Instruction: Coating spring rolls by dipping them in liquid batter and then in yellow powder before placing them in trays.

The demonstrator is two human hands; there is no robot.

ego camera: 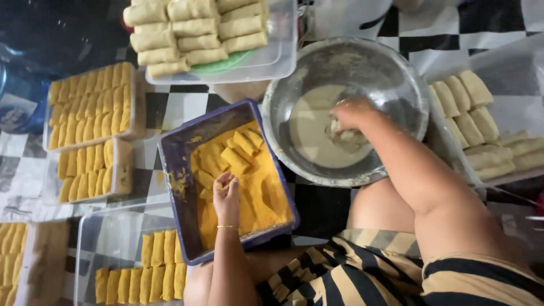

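Striped clothing [396, 272] nearest. My left hand [226, 195], fingers curled, presses a roll into orange crumbs [255, 192] in the purple tray [175, 170]. My right hand [351, 116] grips a roll in the metal bowl [396, 73] of batter. Plain rolls [464, 107] at right; coated rolls [90, 102] at left.

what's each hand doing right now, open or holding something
Left hand: fingers curled in the orange crumbs of the purple tray; grip unclear.
Right hand: closed on a roll in the batter bowl.
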